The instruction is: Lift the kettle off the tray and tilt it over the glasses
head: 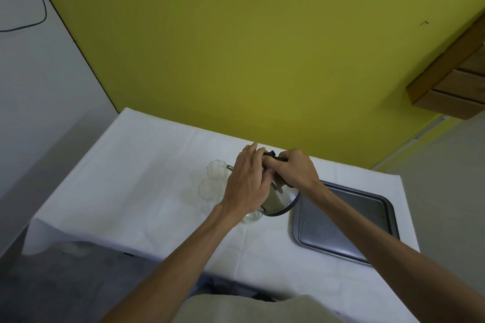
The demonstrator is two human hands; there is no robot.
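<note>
A round steel pot (282,203) with a dark rim stands near the middle of the white-covered table (147,191). My right hand (295,169) grips the pot's black handle (273,156) from above. My left hand (248,181) lies over the pot's left side with fingers fairly straight, touching it; its fingertips reach the handle. Most of the pot is hidden beneath both hands. Two clear faceted glasses (215,168) (210,189) stand just left of the pot. A third clear glass (252,217) sits at the pot's near edge, partly under my left wrist.
A dark grey metal tray (341,241) lies flat to the right of the pot, near the table's right edge. A yellow wall runs behind the table. A wooden drawer unit (451,81) hangs at the upper right. Grey floor lies on both sides.
</note>
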